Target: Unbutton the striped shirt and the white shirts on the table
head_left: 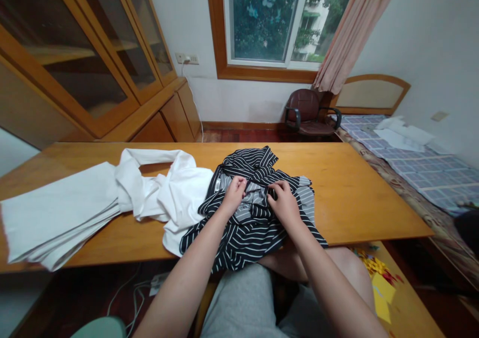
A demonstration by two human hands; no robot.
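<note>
A crumpled black-and-white striped garment (250,228) lies on the wooden table (359,193) in front of me, its lower edge hanging over the near side. My left hand (234,193) pinches a fold near the garment's middle. My right hand (283,202) grips the striped cloth just to the right of it. Both hands have their fingers curled into the fabric. A white garment (170,191) lies bunched to the left, partly under the striped one.
Flat white cloth (56,213) covers the table's left end. A wooden cabinet with glass doors (93,64) stands at the left. A brown armchair (309,113) sits under the window. A bed (419,163) runs along the right. Cables lie on the floor below.
</note>
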